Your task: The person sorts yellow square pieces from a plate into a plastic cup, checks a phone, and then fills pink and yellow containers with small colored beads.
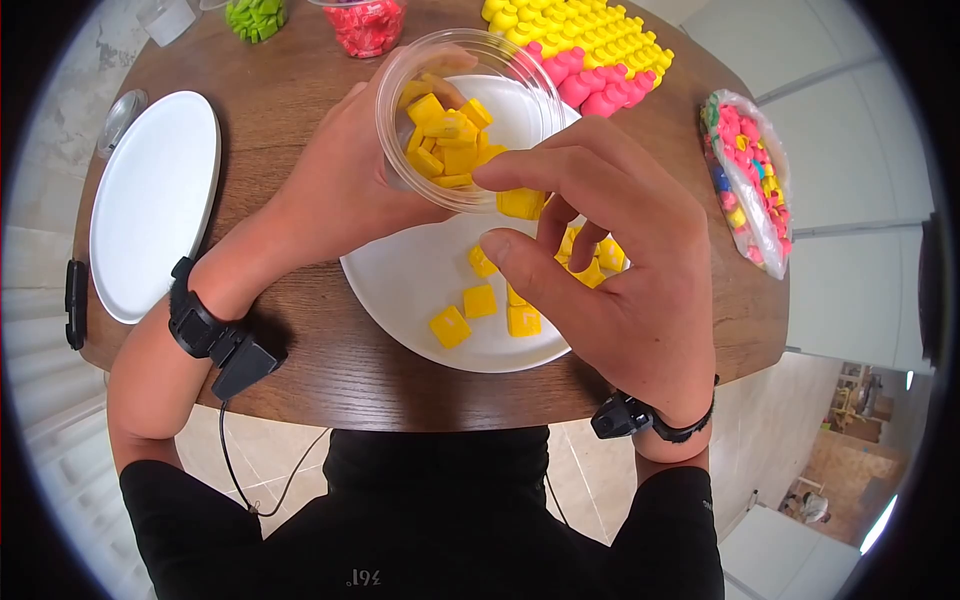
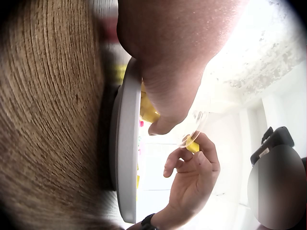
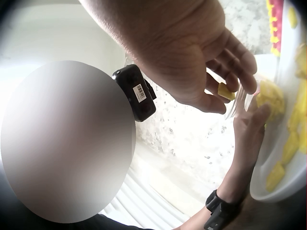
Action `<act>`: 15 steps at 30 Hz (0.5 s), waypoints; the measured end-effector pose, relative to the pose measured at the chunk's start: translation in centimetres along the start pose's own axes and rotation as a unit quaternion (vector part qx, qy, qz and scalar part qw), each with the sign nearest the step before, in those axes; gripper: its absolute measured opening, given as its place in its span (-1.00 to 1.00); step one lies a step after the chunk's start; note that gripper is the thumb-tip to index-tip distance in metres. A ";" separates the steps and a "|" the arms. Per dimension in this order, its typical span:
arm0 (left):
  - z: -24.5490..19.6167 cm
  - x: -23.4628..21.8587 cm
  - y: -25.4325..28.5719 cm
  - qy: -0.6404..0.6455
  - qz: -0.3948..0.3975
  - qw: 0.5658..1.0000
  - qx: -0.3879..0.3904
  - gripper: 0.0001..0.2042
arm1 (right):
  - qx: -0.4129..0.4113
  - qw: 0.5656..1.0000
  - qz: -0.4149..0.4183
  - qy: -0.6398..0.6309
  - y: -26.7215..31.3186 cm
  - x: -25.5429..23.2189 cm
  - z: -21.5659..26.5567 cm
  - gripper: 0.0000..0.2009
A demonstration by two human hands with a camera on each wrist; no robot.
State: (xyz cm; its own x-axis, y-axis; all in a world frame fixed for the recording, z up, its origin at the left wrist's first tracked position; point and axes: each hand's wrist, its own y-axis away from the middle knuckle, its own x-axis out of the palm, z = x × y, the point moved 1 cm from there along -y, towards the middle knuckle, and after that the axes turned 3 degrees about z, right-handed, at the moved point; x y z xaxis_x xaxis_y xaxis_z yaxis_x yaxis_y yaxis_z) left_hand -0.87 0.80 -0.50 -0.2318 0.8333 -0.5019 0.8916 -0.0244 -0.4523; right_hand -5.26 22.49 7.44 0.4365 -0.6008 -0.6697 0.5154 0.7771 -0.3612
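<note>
My left hand (image 1: 355,185) grips a clear plastic cup (image 1: 470,200) from its side, tilted over the white plate (image 1: 385,290). Several yellow square pieces (image 1: 440,130) lie inside the cup. At the cup's rim my right hand (image 1: 620,240) has a yellow piece (image 1: 521,204) at its fingers; in the left wrist view that yellow piece (image 2: 193,146) sits between the thumb and fingers of the right hand (image 2: 194,177). More yellow squares (image 1: 480,300) lie on the plate below, some partly hidden behind the right hand. The right wrist view also shows the yellow piece (image 3: 225,91) held beside the cup.
An empty white oval plate (image 1: 155,205) lies at the left. Tubs of green pieces (image 1: 255,18) and red pieces (image 1: 365,28) stand at the back. Yellow and pink bottle-shaped pieces (image 1: 590,50) are grouped behind the plate. A plastic bag of coloured pieces (image 1: 750,180) lies at the right edge.
</note>
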 end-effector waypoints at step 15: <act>0.1 -0.1 0.2 0.011 0.009 1.000 -0.026 -0.10 | -0.001 1.000 0.002 0.001 0.0 0.0 0.0 -0.73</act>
State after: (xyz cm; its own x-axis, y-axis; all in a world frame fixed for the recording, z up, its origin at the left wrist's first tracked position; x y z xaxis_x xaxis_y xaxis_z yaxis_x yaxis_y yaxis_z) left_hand -0.72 0.65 -0.65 -0.2076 0.8445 -0.4937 0.9146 -0.0115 -0.4042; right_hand -5.27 22.46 7.39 0.4364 -0.5970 -0.6731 0.5128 0.7798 -0.3591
